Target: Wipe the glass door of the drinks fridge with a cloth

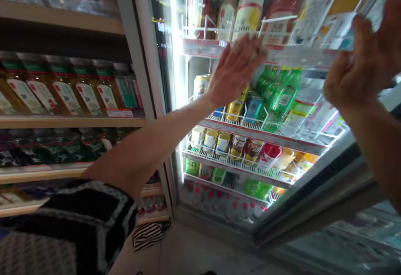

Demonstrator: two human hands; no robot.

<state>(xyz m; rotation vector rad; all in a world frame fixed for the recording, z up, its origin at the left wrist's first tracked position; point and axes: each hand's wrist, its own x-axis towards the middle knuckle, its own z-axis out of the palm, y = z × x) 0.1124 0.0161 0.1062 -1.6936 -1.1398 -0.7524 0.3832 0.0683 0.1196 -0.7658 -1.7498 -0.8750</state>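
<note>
My left hand (234, 68) reaches into an open drinks cooler, fingers stretched out flat against the front rail of an upper wire shelf (203, 47). It holds nothing. My right hand (363, 64) is raised at the same height near the right end of that shelf, fingers bent and loosely curled, blurred by motion. Tall bottles (250, 8) stand on the shelf above my hands. Green bottles (278, 95) lean on the shelf just below them.
Lower cooler shelves hold cans (216, 141) and small bottles. The glass cooler door (344, 225) stands open at the lower right. Wooden store shelves (72, 121) on the left carry rows of amber drink bottles (62, 91). The floor (188, 254) shows below.
</note>
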